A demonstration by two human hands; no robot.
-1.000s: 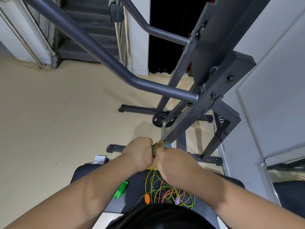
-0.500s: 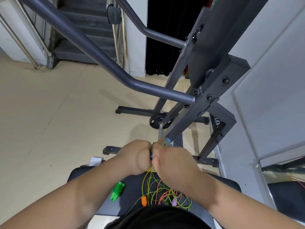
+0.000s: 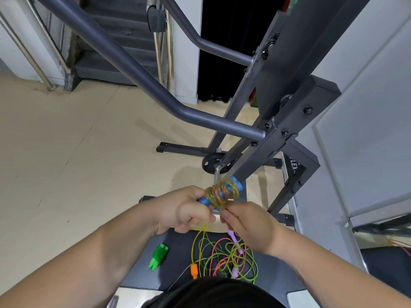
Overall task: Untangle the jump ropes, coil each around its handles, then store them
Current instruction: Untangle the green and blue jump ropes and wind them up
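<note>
Gripping one blue-handled coil (image 3: 222,193), one green bundle (image 3: 159,256), one loose tangle (image 3: 219,255)

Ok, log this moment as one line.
step: coiling | left hand grips blue handles | right hand pinches cord coil round them | bench: green coiled rope, tangled ropes

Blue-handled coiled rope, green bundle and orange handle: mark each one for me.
blue-handled coiled rope (image 3: 222,193): head view, on the cord wound around the handles.
green bundle (image 3: 159,256): head view, on its wrapped middle.
orange handle (image 3: 194,270): head view, on the handle's body.
</note>
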